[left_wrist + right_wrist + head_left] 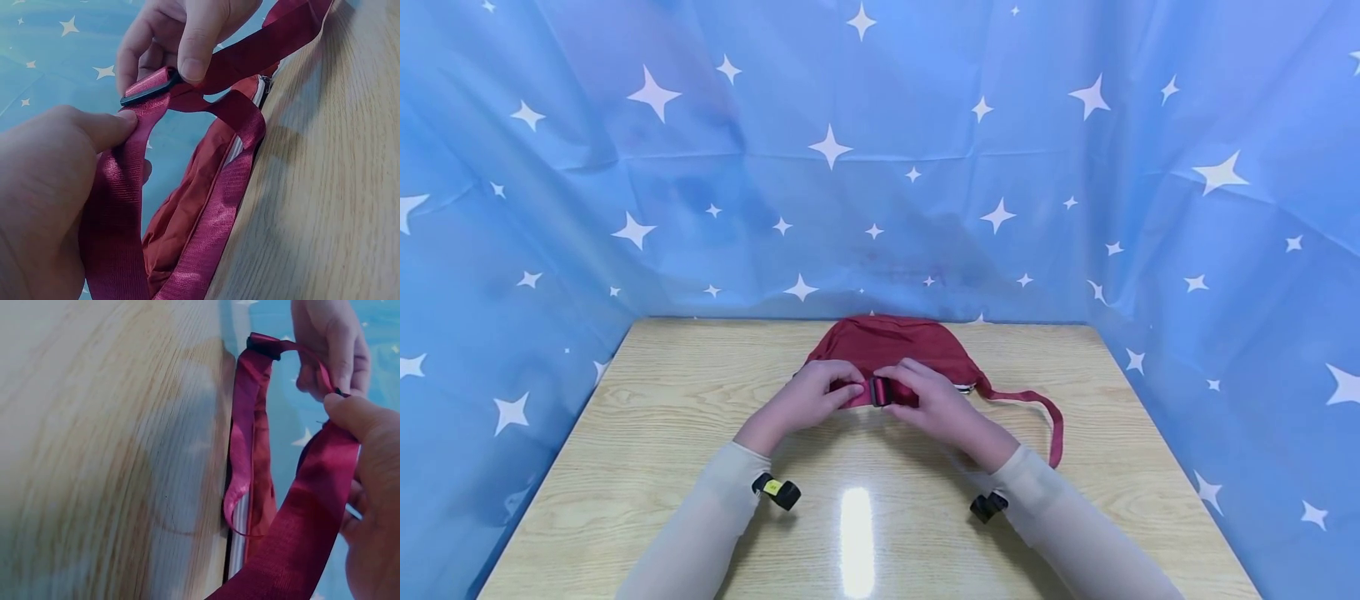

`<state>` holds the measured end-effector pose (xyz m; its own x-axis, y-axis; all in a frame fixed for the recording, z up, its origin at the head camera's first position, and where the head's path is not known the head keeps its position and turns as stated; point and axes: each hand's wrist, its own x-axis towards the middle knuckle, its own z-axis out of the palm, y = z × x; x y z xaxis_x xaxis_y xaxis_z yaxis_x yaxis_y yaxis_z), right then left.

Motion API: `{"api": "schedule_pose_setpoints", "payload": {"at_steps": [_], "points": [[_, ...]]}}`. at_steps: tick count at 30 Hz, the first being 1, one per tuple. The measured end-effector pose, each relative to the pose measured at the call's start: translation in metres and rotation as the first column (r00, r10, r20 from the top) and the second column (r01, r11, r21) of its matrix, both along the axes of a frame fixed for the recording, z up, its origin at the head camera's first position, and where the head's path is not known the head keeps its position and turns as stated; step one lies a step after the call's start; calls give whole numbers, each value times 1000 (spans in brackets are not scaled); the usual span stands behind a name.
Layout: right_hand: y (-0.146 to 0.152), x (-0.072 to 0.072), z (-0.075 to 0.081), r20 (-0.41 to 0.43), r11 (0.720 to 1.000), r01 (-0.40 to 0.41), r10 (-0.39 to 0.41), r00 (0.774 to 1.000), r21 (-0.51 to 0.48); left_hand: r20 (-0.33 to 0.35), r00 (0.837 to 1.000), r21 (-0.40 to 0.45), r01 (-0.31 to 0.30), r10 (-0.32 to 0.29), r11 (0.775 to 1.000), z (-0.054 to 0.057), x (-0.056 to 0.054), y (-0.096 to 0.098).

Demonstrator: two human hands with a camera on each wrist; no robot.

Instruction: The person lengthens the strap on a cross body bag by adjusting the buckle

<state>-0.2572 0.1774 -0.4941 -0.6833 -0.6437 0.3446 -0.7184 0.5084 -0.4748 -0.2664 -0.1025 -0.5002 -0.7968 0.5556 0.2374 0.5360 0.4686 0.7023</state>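
A dark red waist bag (895, 343) lies at the far side of the table, its webbing strap (115, 212) raised in front of it. On the strap sits a black slide buckle (880, 392). My left hand (817, 393) pinches the strap just left of this buckle, thumb on top. From the right, my right hand (934, 402) grips the buckle's other side and the strap there between thumb and fingers. Another black strap fitting (264, 349) shows farther along the webbing in the right wrist view. A pale zipper (237, 559) runs along the bag's edge.
The bag's loose strap end (1052, 421) curls on the wooden table (700, 367) at the right. A blue star-patterned cloth (910, 100) surrounds the table at the back and sides. Dark wrist devices (786, 495) are worn at both sleeves.
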Motion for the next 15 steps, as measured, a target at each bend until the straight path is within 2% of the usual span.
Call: {"api": "schedule_pose_setpoints", "payload": {"at_steps": [5, 15], "points": [[-2, 0, 1, -9, 1000, -16, 16, 1000, -3, -15, 1000, 4, 20, -20, 1000, 1, -2, 2], [-6, 1, 0, -119, 1000, -10, 12, 993, 19, 22, 1000, -12, 20, -20, 1000, -1, -5, 1]]}}
